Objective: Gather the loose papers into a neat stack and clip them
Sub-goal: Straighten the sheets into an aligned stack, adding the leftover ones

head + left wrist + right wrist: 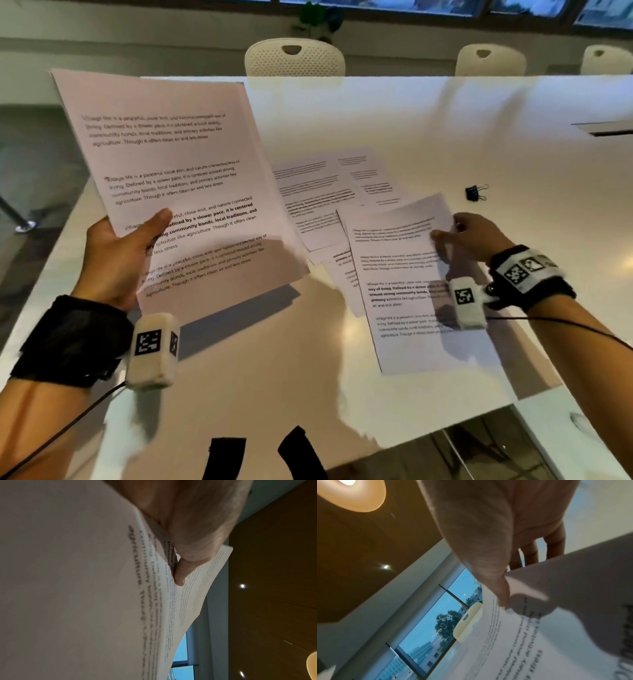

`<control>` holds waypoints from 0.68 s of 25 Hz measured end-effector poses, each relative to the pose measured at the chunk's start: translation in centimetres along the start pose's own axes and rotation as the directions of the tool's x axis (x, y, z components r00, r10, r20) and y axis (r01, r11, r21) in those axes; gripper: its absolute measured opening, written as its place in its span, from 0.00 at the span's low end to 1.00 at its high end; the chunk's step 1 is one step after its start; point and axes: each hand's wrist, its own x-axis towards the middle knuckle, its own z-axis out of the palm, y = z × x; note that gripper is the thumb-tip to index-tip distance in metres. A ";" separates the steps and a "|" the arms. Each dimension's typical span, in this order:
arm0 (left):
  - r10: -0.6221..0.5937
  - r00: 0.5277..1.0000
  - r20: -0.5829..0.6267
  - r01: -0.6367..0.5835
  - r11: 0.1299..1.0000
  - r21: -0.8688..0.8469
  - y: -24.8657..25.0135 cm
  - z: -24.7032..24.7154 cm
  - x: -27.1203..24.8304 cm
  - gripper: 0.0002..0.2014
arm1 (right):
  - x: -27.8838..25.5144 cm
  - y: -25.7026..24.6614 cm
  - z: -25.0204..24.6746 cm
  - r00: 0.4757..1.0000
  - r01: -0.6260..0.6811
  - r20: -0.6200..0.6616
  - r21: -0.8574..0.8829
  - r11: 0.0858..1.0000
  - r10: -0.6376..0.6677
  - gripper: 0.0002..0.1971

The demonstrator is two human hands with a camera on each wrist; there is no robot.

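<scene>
Left hand (116, 253) was raised over the table's (462, 113) near-left corner, thumb pressed on the face of a held sheaf (178, 185), fingers hidden behind it. Sheaf was tilted, several printed white sheets, edges fanned slightly at the thumb in the left wrist view. Centre: loose sheets (329, 202) lay overlapping flat on the glossy white tabletop. Right hand (474, 236) reached low, thumb and fingers pinching the far edge of a single page (404, 274), that corner lifted. Small black binder clip (475, 193) sat just beyond, untouched. Perforated cream chairs (294, 56) stood behind.
</scene>
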 end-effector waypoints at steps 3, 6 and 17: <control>0.000 1.000 0.022 0.000 1.000 -0.012 -0.1 1.2 0.0 0.10 | -0.6 0.5 0.6 0.992 -0.106 0.049 -0.133 0.985 0.113 0.56; 0.001 1.000 0.013 0.000 1.000 -0.012 -0.2 1.7 0.1 0.08 | -0.9 0.8 0.9 0.980 -0.165 0.083 -0.175 0.971 0.182 0.64; -0.015 0.998 -0.065 0.017 0.999 0.030 -0.2 -0.8 1.0 0.10 | -2.2 1.1 -0.2 0.999 0.014 0.040 0.058 0.998 -0.016 0.15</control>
